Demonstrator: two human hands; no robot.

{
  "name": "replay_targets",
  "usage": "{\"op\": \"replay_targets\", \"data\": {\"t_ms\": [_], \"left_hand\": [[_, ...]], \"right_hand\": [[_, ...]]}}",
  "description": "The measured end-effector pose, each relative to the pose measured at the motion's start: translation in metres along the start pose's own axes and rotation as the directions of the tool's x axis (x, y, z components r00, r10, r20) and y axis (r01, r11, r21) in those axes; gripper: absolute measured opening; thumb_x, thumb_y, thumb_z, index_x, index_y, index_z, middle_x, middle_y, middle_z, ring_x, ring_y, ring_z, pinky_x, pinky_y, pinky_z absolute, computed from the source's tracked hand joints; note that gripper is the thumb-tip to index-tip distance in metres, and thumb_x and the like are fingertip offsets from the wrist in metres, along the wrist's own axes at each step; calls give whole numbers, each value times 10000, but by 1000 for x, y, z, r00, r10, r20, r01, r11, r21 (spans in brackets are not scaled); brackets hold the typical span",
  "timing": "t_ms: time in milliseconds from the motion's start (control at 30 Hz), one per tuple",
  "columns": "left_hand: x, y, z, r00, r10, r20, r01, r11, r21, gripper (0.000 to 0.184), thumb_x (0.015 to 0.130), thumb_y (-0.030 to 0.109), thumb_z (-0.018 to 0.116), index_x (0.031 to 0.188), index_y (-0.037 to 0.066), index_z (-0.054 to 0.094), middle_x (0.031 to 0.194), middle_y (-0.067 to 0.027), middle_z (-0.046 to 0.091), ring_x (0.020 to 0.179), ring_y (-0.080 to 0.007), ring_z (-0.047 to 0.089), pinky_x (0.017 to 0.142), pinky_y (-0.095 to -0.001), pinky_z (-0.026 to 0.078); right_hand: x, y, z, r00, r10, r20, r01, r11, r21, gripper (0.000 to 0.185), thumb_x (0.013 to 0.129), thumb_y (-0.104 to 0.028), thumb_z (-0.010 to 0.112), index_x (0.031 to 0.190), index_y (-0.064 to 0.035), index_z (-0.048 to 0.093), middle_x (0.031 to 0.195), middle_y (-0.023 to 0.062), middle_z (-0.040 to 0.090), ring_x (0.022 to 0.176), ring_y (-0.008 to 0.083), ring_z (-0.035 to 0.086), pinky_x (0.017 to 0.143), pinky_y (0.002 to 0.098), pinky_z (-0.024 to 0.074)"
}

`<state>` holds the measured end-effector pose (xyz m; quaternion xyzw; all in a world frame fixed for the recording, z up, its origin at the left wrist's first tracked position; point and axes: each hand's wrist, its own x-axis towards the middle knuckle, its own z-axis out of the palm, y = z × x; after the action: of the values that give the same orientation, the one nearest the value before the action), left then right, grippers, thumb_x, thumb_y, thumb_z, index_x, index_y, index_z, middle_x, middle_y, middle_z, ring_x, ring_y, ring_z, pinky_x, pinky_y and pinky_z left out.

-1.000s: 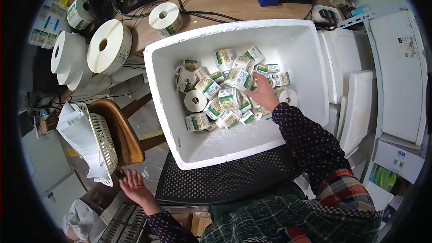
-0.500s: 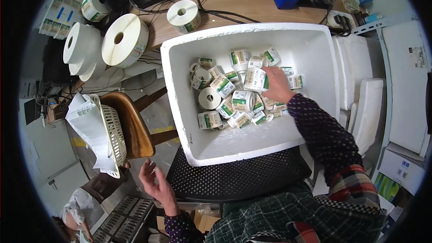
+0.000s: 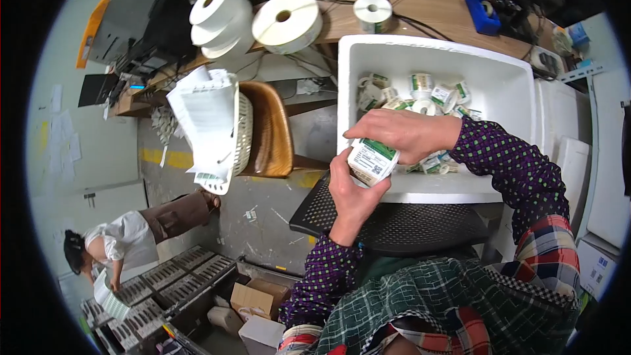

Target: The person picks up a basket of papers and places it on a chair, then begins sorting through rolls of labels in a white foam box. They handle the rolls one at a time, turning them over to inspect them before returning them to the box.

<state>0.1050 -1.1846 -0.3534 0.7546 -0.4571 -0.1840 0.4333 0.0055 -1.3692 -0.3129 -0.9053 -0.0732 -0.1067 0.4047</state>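
Label roll (image 3: 373,162) lies between left grip (image 3: 353,196) and right grip (image 3: 409,133), both clamped on it.

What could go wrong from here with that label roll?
Drop: the left hand holds the label roll, right hand over it, by the left edge of the foam box; a slip might land it outside.
Mix-up: other rolls in the box carry similar labels; if put back, it could be hard to pick out.
Spill: papers stick out past the plastic basket; a knock might tip them.
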Motion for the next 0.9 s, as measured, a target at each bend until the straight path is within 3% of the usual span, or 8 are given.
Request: {"op": "replay_targets", "data": {"t_ms": [33,200,500,567,800,900], "left_hand": [[-4,-2,-3,1000,-6,-13,7,1000,12,776,572,135,842,1226,-11,452,1060,-138,606,951,-205,629,816,-317,514],[-11,-10,-7,989,-16,-149,17,1000,8,741,573,131,832,1203,-1,464,1029,-133,615,915,-206,635,796,-321,517],[-13,-19,-5,987,-15,-162,10,999,-34,734,573,126,828,1199,3,464,1025,-133,620,909,-212,637,792,-328,518],[-12,-16,-3,988,-9,-156,3,999,-39,735,574,127,829,1200,3,463,1021,-133,622,906,-213,638,791,-329,518],[-14,-17,-1,989,-36,-142,28,998,-53,725,585,140,833,1193,0,465,1000,-135,626,896,-219,641,786,-330,520],[-13,-9,-2,984,-68,-164,54,994,-91,712,591,141,834,1184,-5,468,994,-131,628,890,-211,638,781,-325,518]], "right_hand": [[3,-2,1,997,53,58,-55,998,43,807,618,18,722,1349,-6,382,1198,172,524,1175,339,489,987,441,422],[22,-2,10,998,12,69,-17,997,73,809,624,9,732,1353,0,380,1206,168,523,1187,332,484,1006,436,417],[25,0,13,995,-1,97,-1,1000,22,840,601,13,743,1356,-13,376,1201,163,525,1192,333,478,1029,433,408],[22,-1,11,995,-11,95,8,999,33,769,648,-11,732,1337,-23,389,1227,164,505,1196,339,477,1021,439,405],[11,1,14,998,17,59,-19,999,29,779,655,-17,733,1348,-31,377,1247,168,489,1209,348,464,1032,444,403],[3,6,19,996,75,-54,-75,997,-12,817,651,-9,730,1374,-70,354,1316,168,446,1244,356,440,1050,437,393]]}}
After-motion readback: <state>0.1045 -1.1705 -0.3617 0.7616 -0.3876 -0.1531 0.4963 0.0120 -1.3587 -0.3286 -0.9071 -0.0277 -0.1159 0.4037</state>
